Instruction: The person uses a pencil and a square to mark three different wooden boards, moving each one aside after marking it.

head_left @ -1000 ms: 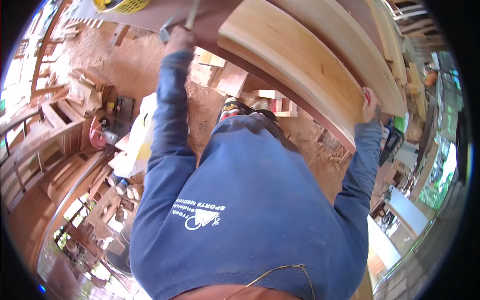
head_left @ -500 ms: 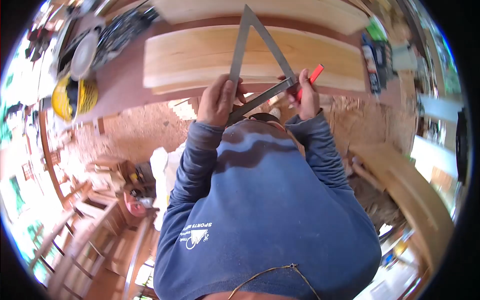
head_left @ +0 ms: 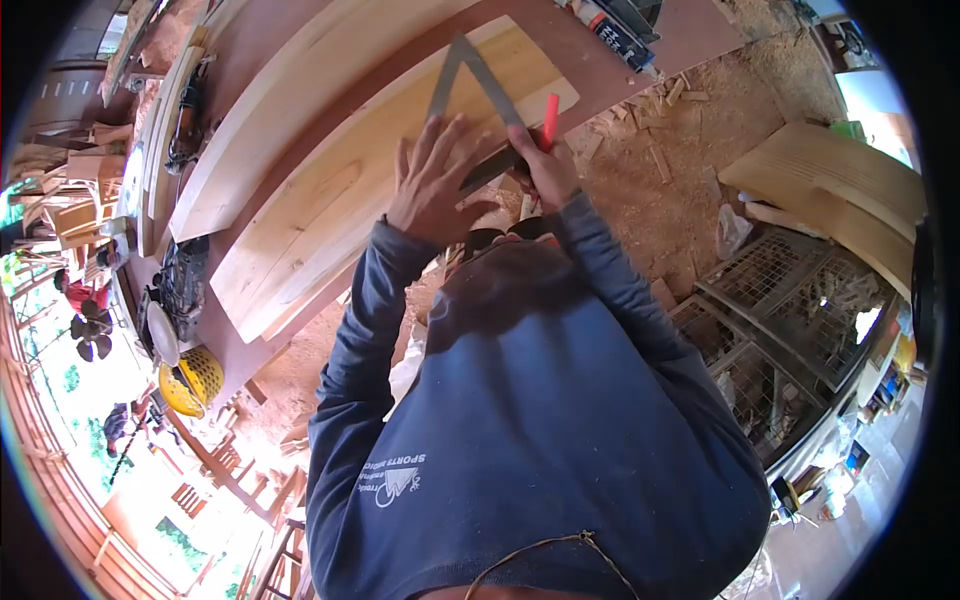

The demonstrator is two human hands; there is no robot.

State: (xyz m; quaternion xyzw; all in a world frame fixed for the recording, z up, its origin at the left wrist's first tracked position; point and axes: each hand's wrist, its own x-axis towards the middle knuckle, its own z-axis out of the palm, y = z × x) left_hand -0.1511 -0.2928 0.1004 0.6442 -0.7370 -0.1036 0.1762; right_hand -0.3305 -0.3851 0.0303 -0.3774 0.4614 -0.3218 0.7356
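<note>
A metal triangular square (head_left: 493, 88) lies over a long light wooden board (head_left: 330, 185), its point away from me. My left hand (head_left: 437, 182) is spread with its fingers apart over the square's left leg and the board. At the board's near edge my right hand (head_left: 548, 170) is closed round the square's right corner. A red marker or pencil (head_left: 551, 118) sticks up from that same hand. The square's dark thick edge (head_left: 488, 170) runs between my two hands, partly covered by them.
Another long board (head_left: 270, 110) lies beyond the first on the reddish table (head_left: 690, 30). A tube (head_left: 618, 38) stands out at the far right. A yellow basket (head_left: 192, 382), a pale dish (head_left: 162, 333) and a power tool (head_left: 187, 118) are at the left. Wire racks (head_left: 790, 300) stand at right.
The view has turned, so the board now slants. The square has come down onto the board, and my left hand has let go of its leg and spread out.
</note>
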